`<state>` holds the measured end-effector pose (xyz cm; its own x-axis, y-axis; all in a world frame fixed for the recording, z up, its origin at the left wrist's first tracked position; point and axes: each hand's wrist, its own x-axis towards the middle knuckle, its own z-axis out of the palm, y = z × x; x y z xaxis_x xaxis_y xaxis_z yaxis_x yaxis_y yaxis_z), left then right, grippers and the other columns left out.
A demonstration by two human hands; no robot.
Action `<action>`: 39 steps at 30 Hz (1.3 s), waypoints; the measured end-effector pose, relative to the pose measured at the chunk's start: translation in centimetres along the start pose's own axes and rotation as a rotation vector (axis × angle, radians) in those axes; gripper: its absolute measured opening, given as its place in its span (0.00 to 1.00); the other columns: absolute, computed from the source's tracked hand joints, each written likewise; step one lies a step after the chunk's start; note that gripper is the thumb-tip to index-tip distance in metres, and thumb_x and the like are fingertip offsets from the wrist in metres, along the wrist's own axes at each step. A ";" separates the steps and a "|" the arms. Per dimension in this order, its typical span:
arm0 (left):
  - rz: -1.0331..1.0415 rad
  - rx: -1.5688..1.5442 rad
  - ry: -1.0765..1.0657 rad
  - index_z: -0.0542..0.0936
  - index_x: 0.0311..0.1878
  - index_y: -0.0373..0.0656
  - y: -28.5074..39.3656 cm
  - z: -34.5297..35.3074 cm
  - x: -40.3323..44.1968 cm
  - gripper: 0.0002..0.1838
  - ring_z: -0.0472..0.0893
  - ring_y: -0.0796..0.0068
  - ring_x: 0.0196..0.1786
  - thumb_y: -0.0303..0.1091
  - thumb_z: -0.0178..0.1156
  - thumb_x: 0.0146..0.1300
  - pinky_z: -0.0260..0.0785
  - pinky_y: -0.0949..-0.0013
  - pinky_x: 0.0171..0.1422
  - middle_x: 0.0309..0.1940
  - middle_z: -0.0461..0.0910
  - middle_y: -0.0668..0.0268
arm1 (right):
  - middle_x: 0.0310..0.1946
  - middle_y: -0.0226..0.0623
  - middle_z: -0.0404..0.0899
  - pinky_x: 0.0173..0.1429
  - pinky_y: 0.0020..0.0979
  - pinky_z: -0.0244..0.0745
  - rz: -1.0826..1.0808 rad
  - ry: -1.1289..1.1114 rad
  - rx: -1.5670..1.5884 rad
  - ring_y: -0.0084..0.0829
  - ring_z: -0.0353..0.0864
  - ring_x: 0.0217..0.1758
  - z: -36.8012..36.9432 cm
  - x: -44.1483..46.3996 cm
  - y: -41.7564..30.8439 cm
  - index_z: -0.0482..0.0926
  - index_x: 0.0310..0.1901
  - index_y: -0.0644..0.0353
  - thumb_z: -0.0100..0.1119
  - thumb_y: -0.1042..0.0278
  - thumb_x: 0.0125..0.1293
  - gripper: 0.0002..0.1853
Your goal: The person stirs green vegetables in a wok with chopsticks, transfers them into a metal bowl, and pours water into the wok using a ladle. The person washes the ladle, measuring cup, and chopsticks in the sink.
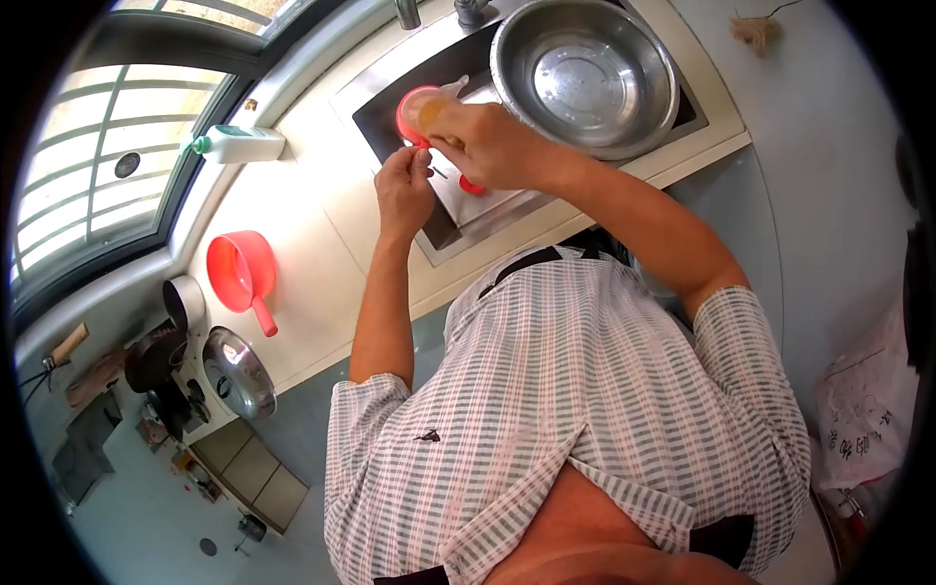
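Observation:
Over the sink [458, 216], my left hand [405, 190] has its thumb and fingers pinched at the lower edge of a small round red plastic cup [405, 122]. My right hand [487, 144] is closed at the cup's right side. Its fingertips meet a blurred yellow-orange patch at the cup's mouth; what they hold is not clear. Something clear, like thin plastic [455, 86], shows just beyond the cup. Below my right hand lies a small red piece [471, 185], partly covered by the hand. A thin dark stick-like thing [440, 173] shows between the hands.
A large steel basin [609, 132] sits over the sink's right part, near the tap [408, 12]. On the counter to the left are a red dipper [239, 273], a white bottle with green cap [242, 144] and a metal lid [239, 372]. The window is at upper left.

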<state>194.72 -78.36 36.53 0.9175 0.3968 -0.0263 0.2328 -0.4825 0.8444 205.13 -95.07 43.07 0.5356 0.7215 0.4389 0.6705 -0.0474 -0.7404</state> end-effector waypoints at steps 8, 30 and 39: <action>-0.042 -0.036 0.001 0.82 0.40 0.33 -0.6 0.1 -0.4 0.13 0.82 0.71 0.29 0.34 0.57 0.74 0.73 0.66 0.37 0.26 0.83 0.60 | 0.36 0.45 0.83 0.40 0.40 0.79 -0.056 0.060 0.008 0.48 0.82 0.35 0.7 -0.1 1.1 0.80 0.40 0.64 0.61 0.73 0.67 0.04; -0.042 -0.285 0.127 0.81 0.41 0.33 0.5 -0.9 0.1 0.13 0.79 0.79 0.31 0.35 0.55 0.76 0.71 0.74 0.36 0.30 0.82 0.67 | 0.34 0.41 0.84 0.38 0.29 0.76 0.042 0.175 0.087 0.33 0.83 0.32 -2.0 1.5 0.0 0.82 0.41 0.66 0.65 0.75 0.66 0.05; 0.003 -0.396 0.236 0.82 0.39 0.34 2.3 -2.8 1.0 0.14 0.78 0.80 0.31 0.33 0.53 0.77 0.71 0.75 0.39 0.29 0.83 0.65 | 0.34 0.42 0.84 0.38 0.28 0.78 -0.191 0.225 -0.033 0.32 0.84 0.32 -4.7 4.4 -3.7 0.82 0.43 0.67 0.66 0.75 0.66 0.07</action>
<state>195.27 -76.90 39.90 0.8091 0.5846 0.0604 0.0469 -0.1667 0.9849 207.40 -94.97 50.15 0.4959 0.5481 0.6736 0.7846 0.0495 -0.6180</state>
